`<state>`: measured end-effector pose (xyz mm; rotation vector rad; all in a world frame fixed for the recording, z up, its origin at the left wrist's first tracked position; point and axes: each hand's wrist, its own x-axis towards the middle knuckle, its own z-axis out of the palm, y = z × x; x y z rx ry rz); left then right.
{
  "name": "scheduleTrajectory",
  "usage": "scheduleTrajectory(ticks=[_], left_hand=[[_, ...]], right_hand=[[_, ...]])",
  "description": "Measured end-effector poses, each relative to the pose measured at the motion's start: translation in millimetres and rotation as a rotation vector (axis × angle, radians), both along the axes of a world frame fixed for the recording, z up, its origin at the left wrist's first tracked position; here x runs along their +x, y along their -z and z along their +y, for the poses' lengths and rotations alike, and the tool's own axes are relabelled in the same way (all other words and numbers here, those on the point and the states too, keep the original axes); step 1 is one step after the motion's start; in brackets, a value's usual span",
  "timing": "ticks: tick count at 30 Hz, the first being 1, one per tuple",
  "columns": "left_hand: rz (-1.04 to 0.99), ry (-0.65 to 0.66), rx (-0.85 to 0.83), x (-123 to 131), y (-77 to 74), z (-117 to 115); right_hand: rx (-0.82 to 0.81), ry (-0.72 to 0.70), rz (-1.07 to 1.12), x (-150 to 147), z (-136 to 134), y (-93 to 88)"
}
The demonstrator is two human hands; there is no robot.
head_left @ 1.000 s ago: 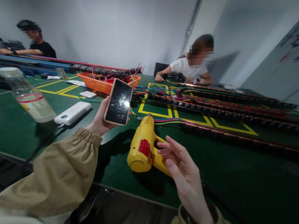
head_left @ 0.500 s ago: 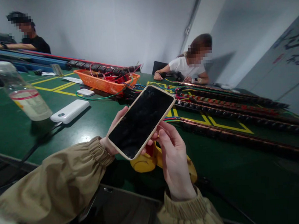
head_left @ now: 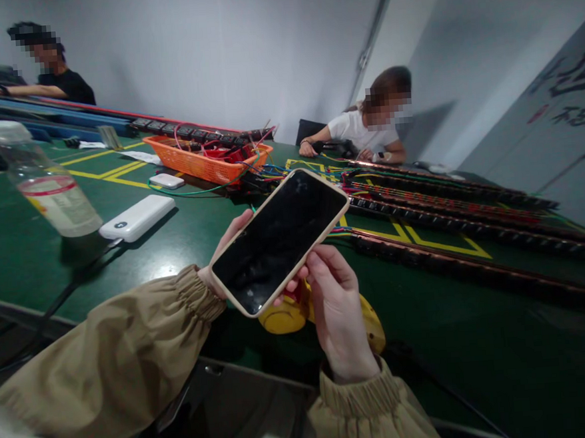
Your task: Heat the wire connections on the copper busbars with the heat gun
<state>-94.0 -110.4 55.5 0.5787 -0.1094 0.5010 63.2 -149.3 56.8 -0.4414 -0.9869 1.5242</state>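
My left hand [head_left: 233, 231] is wrapped round a smartphone [head_left: 281, 243] in a pale cream case, thumb along one edge and fingertips showing at the other. The screen is dark and faces up at me. At the phone's lower right edge, my right hand [head_left: 337, 302] is closed in a pinch, thumb against the fingers. Anything between those fingertips is hidden. Beneath both hands on the table lies a yellow object [head_left: 283, 318] with a rounded end and a bit of red. Hands and phone cover most of it, so its kind cannot be told.
A green table [head_left: 214, 244] bears a plastic bottle [head_left: 58, 195], a white power bank [head_left: 137, 218] with a cable, and a small white case [head_left: 167, 181]. Behind stands an orange basket [head_left: 188, 166] of wired parts. Long wired strips [head_left: 450, 255] lie right. Two people sit farther off.
The phone has shifted slightly right and turned a little flatter. My right hand has moved slightly left, its fingertips now closer against the phone's edge.
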Motion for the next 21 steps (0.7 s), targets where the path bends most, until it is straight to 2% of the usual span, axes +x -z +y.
scheduleTrajectory(ticks=[21], left_hand=[[0.117, -0.055, 0.006, 0.5, -4.2, -5.8]], right_hand=[[0.014, -0.019, -0.022, 1.4, -1.6, 0.8]])
